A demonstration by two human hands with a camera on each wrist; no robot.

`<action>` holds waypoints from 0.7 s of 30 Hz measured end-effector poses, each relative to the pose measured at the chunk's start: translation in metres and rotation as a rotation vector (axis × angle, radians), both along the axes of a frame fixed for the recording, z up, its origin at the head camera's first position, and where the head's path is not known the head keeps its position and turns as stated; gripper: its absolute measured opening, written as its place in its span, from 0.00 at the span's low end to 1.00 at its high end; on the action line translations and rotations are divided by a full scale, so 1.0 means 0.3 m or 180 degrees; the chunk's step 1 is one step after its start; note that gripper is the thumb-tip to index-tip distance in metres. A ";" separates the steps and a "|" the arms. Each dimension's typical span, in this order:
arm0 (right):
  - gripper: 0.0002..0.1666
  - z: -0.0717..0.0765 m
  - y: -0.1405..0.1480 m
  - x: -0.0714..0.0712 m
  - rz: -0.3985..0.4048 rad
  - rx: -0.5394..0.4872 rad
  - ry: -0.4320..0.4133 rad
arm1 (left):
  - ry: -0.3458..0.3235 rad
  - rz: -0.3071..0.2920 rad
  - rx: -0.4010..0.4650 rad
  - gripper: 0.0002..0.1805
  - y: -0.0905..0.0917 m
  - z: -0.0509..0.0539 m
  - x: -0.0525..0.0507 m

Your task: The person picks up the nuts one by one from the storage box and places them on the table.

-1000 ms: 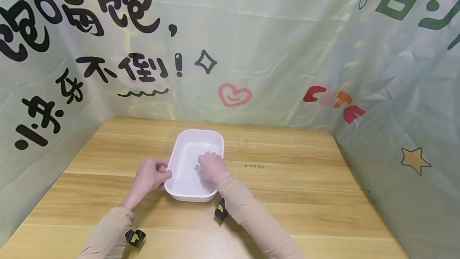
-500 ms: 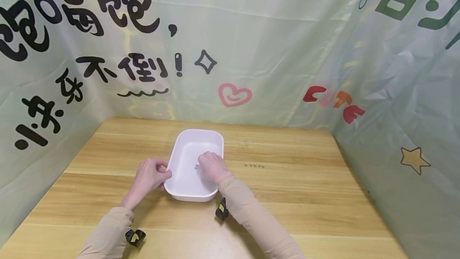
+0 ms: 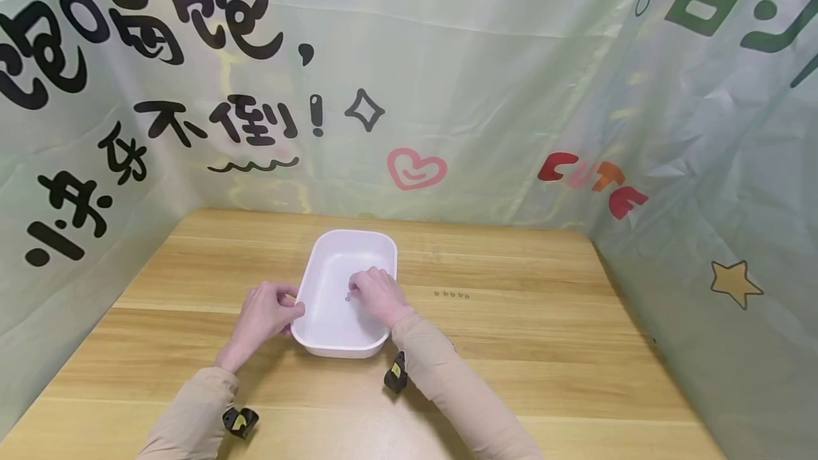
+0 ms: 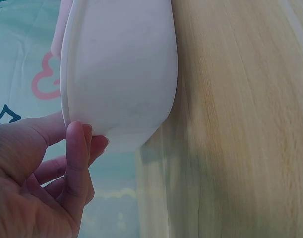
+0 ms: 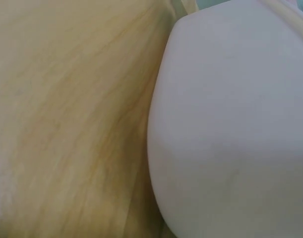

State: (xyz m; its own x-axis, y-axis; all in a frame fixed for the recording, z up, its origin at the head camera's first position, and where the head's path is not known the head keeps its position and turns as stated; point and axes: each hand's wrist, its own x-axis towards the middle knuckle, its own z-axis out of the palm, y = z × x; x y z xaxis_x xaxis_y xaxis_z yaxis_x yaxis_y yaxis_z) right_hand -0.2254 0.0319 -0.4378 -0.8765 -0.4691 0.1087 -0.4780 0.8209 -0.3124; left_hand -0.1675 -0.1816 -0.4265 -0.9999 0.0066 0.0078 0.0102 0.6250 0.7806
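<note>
Bimanual work at a white tray (image 3: 339,258) on a wooden table (image 3: 543,353)
The left grip (image 3: 267,309), reaching forward, pinches the near-left rim; the right grip (image 3: 378,295) bends down inside, fingertips hidden, so whether it holds anything cannot be told. A small piece (image 3: 348,298) lies just beside it; a row of small pieces (image 3: 453,295) lies right of the tray. The right sleeve (image 3: 447,378) crosses the near-right rim; a printed cloth (image 3: 486,91) hangs behind

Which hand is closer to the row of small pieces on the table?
Right. The right hand reaches into the tray, left of the row; the left hand grips the tray's left rim, farther off across the tray.
</note>
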 end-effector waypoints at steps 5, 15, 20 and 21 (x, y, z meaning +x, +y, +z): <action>0.09 -0.010 0.002 -0.010 0.0004 -0.0182 -0.0032 | 0.0005 -0.0004 -0.0019 0.19 -0.001 0.003 0.002; 0.12 -0.006 0.004 -0.012 -0.0044 -0.0423 -0.0138 | 0.0062 -0.0003 -0.0043 0.18 -0.003 -0.006 -0.005; 0.11 0.002 0.009 -0.005 -0.0007 -0.0725 -0.0087 | 0.0025 -0.0002 -0.0033 0.18 -0.003 -0.002 -0.005; 0.11 0.003 0.011 -0.004 0.0006 -0.0807 -0.0070 | 0.0030 -0.0015 -0.0037 0.18 -0.004 -0.001 -0.004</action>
State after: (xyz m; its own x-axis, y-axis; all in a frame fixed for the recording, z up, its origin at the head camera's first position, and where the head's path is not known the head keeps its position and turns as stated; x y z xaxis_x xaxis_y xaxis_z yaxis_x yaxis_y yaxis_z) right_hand -0.2267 0.0354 -0.4368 -0.8790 -0.4309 0.2041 -0.4704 0.7140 -0.5185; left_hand -0.1688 -0.1827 -0.4268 -0.9998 0.0115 0.0170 0.0205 0.6339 0.7731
